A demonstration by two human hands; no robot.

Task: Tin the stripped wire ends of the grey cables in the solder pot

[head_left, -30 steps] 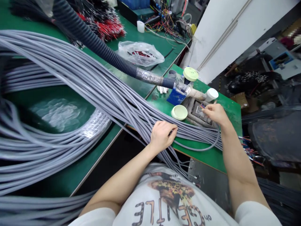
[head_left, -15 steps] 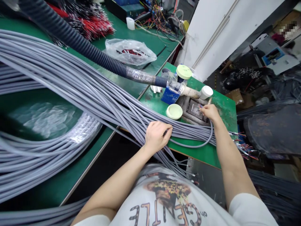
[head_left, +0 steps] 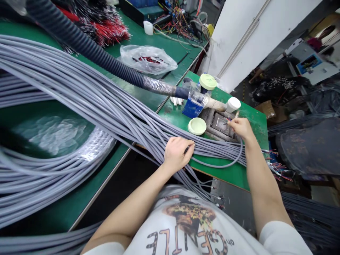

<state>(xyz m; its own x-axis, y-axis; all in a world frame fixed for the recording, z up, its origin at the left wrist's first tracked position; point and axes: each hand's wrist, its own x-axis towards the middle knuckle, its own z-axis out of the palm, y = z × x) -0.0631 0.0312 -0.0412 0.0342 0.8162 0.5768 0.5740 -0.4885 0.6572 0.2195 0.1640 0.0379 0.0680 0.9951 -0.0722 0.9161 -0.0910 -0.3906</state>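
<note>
A thick bundle of grey cables (head_left: 101, 99) runs from the left across the green bench to the small green table (head_left: 252, 117). My left hand (head_left: 177, 153) rests curled on this bundle near the table's front edge, fingers closed on the cables. My right hand (head_left: 240, 127) is pinched on the end of one grey cable (head_left: 220, 164), which loops back along the table. Its coloured wire tips sit over a grey metal pot (head_left: 220, 124).
A dark corrugated hose (head_left: 87, 46) ends over the pot by a blue block (head_left: 191, 108). Pale green lids (head_left: 197, 126) and a white cap (head_left: 233, 104) stand around it. A plastic bag (head_left: 147, 59), red wire bundles (head_left: 108, 30) and a white wall (head_left: 239, 32) lie beyond.
My right hand shifted slightly over the pot with the cable end. The view swung a little to the right. My left hand stayed on the bundle.
</note>
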